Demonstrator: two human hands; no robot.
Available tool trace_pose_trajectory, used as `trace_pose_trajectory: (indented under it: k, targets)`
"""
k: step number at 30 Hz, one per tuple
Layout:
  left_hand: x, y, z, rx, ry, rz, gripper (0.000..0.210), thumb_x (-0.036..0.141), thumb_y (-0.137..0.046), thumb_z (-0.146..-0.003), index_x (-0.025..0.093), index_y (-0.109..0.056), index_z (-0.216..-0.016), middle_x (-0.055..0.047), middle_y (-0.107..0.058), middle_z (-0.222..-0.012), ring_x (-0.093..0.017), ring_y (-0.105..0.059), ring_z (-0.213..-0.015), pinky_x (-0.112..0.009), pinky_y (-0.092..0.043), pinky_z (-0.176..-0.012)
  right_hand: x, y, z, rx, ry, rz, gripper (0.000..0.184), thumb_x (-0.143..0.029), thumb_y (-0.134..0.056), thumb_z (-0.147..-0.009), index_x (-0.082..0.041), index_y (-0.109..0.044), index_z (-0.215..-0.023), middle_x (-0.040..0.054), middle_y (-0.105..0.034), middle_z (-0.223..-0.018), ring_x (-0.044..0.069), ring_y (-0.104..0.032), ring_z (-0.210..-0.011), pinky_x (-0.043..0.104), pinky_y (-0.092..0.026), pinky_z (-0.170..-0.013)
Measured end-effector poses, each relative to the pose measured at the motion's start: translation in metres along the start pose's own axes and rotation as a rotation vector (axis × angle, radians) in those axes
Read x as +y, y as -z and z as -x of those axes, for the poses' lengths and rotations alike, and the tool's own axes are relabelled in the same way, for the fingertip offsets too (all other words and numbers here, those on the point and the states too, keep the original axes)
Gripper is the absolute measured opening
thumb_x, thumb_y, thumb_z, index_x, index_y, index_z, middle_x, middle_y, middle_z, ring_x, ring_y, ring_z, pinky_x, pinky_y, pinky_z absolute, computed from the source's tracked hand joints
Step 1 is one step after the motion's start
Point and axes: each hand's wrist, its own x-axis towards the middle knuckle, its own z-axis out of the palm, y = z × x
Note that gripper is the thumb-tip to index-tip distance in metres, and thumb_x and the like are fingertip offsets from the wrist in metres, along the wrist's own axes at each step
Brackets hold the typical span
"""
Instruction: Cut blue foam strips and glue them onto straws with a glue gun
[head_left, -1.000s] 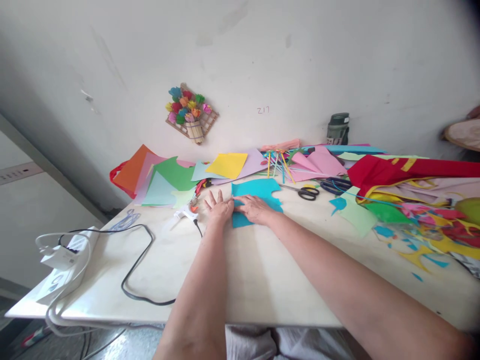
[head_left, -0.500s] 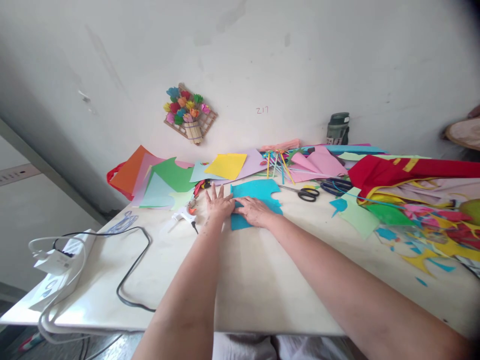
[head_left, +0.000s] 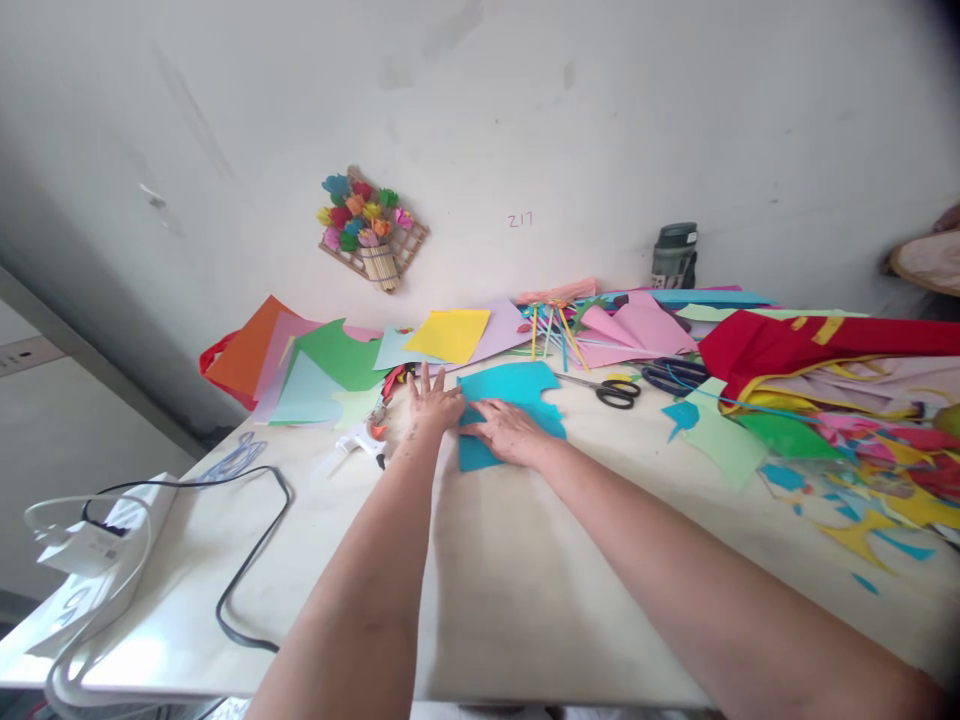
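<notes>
A sheet of blue craft paper [head_left: 517, 380] with a scalloped right edge lies flat on the table. My left hand [head_left: 435, 402] rests at its left edge, fingers spread and pointing away from me. On the sheet lies my right hand [head_left: 507, 432], fingers stretched out toward the left hand and holding nothing. Black-handled scissors [head_left: 607, 390] lie just right of the paper. To the left of my left hand is a white glue gun [head_left: 364, 440] with an orange part near it.
Coloured sheets, among them a yellow one [head_left: 450, 335] and a green one [head_left: 341, 355], line the back. Paper scraps [head_left: 862, 530] and red cloth [head_left: 787, 345] cover the right side. A power strip [head_left: 112, 560] with a black cable [head_left: 247, 580] occupies the left. A bottle [head_left: 673, 258] stands by the wall.
The camera view has shifted slightly. My right hand's fingertips now sit a little apart from my left hand, while both hands stay at the blue paper.
</notes>
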Motion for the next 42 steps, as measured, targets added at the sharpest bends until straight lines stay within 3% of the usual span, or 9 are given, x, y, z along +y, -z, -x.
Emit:
trace_pose_trajectory:
  k: [7,16,24,30,35,42]
  targets:
    - [0.000,0.000,-0.016,-0.024,0.011,0.012,0.045,0.034,-0.027,-0.079,0.033,-0.046,-0.120,0.004,-0.017,-0.141,-0.028,0.011,-0.127,-0.054,0.015,-0.095,0.000,-0.003,0.001,0.013,-0.007,-0.001,0.036,-0.021,-0.039,-0.083,-0.037,-0.053,-0.113,0.0029,-0.041,-0.126,0.023,-0.033,-0.117,0.039,-0.031,-0.092]
    - [0.000,0.010,-0.030,-0.147,0.035,0.057,0.046,0.036,-0.023,-0.081,0.032,-0.045,-0.121,0.006,-0.017,-0.141,-0.028,0.013,-0.127,-0.055,0.010,-0.096,0.000,0.000,0.001,0.031,0.031,-0.025,0.035,-0.022,-0.037,-0.084,-0.035,-0.053,-0.112,0.0016,-0.039,-0.129,0.021,-0.027,-0.121,0.040,-0.031,-0.091]
    - [-0.004,0.005,-0.034,-0.122,0.039,0.075,0.048,0.039,-0.021,-0.081,0.032,-0.040,-0.125,0.005,-0.016,-0.141,-0.027,0.013,-0.127,-0.052,0.011,-0.097,0.001,-0.002,0.001,0.038,0.026,-0.039,0.033,-0.023,-0.039,-0.084,-0.036,-0.054,-0.110,0.0009,-0.040,-0.127,0.020,-0.028,-0.118,0.038,-0.032,-0.090]
    - [-0.015,0.004,-0.030,-0.041,0.055,0.098,0.057,0.042,-0.022,-0.080,0.027,-0.019,-0.134,0.001,-0.013,-0.142,-0.030,0.013,-0.126,-0.054,0.006,-0.098,0.001,-0.001,0.001,0.048,0.031,-0.030,0.035,-0.019,-0.041,-0.082,-0.036,-0.054,-0.110,0.0014,-0.044,-0.122,0.020,-0.033,-0.113,0.037,-0.035,-0.086]
    - [-0.015,0.002,-0.014,-0.048,0.054,0.061,0.048,0.033,-0.028,-0.079,0.036,-0.035,-0.126,0.005,-0.013,-0.142,-0.031,0.013,-0.126,-0.057,0.004,-0.096,0.000,0.002,0.000,0.049,0.032,-0.049,0.034,-0.021,-0.039,-0.083,-0.035,-0.054,-0.111,0.0023,-0.047,-0.119,0.019,-0.036,-0.109,0.035,-0.036,-0.086]
    - [-0.008,-0.012,-0.001,-0.053,0.041,-0.001,0.044,0.035,-0.026,-0.080,0.040,-0.040,-0.122,0.006,-0.015,-0.142,-0.029,0.015,-0.126,-0.057,0.010,-0.093,-0.004,0.005,0.001,0.031,0.105,0.003,0.038,-0.014,-0.039,-0.080,-0.033,-0.056,-0.109,0.0034,-0.042,-0.124,0.022,-0.033,-0.111,0.035,-0.038,-0.082]
